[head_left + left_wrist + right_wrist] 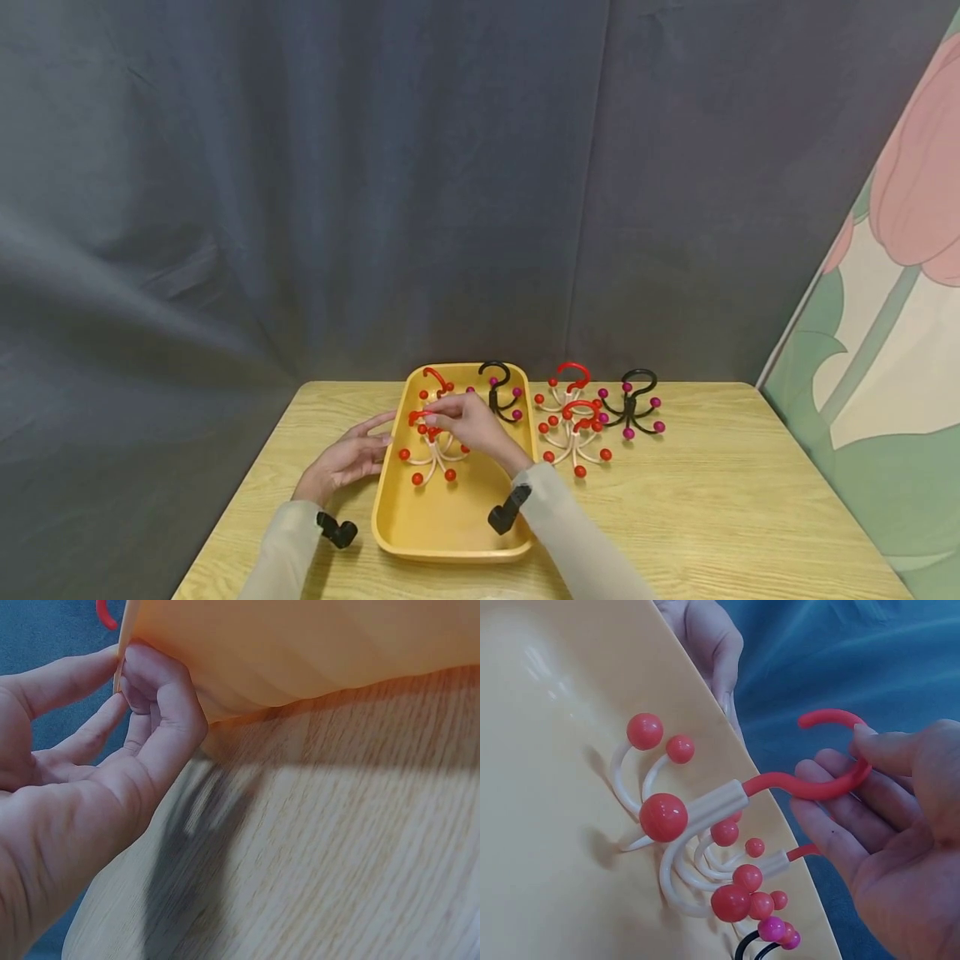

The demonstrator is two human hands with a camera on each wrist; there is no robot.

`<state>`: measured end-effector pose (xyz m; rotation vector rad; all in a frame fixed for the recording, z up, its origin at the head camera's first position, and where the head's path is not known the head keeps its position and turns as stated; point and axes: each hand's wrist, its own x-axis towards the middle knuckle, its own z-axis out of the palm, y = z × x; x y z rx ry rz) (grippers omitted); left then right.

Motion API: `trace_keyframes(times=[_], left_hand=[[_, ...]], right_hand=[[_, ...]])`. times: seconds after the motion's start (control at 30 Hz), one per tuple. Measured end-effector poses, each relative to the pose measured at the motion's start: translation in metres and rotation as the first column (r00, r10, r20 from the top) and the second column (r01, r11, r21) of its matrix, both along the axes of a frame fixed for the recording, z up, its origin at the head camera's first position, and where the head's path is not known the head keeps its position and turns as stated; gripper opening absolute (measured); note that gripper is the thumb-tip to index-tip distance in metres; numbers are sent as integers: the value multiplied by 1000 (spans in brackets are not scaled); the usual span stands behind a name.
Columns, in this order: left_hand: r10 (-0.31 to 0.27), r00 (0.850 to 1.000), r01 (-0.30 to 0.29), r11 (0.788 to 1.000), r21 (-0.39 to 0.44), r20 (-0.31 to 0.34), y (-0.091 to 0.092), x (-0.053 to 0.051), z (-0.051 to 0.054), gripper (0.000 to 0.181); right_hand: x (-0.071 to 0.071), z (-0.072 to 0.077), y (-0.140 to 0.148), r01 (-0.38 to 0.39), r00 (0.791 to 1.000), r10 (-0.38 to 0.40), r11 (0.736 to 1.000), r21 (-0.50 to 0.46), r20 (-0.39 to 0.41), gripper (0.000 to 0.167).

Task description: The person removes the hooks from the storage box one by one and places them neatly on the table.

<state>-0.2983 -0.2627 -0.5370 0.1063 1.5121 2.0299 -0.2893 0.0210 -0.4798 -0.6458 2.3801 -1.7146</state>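
My right hand [472, 423] pinches the red hook of a white multi-arm hanger [718, 808] with red ball tips. The hanger's arms spread over the floor of a yellow tray [450, 533]; its hook rises toward the tray's left side. In the right wrist view, the thumb presses on the hook and the other fingers lie beneath it. My left hand [112, 772] grips the tray's left rim between thumb and fingers. Behind the held hanger, inside the tray, lie another red-hooked hanger [437, 380] and a black hanger [492, 400] with magenta balls, both partly hidden.
Right of the tray on the wooden table [705, 500] stand two white hangers with red hooks, a rear one [573, 375] and a front one [574, 442]. Beside them is a black hanger [629, 405] with magenta balls. A dark curtain [450, 208] hangs behind the table.
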Motion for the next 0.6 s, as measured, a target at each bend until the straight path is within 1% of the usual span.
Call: trace_keyframes(times=[0.1, 0.23, 0.5, 0.6], left_hand=[[17, 1000, -17, 1000, -8, 6, 0, 1, 0, 71], [22, 1000, -21, 1000, -16, 7, 0, 0, -1, 70], [15, 1000, -15, 1000, 11, 11, 1, 0, 1, 71], [7, 1000, -7, 1000, 14, 6, 1, 1, 1, 71]], right_hand=[[1, 1, 1, -2, 1000, 2, 1000, 19, 9, 28], [3, 2, 2, -7, 1000, 6, 999, 36, 7, 28], [2, 1, 1, -29, 1000, 29, 1000, 11, -4, 27], [2, 2, 1, -32, 999, 32, 999, 16, -12, 27]])
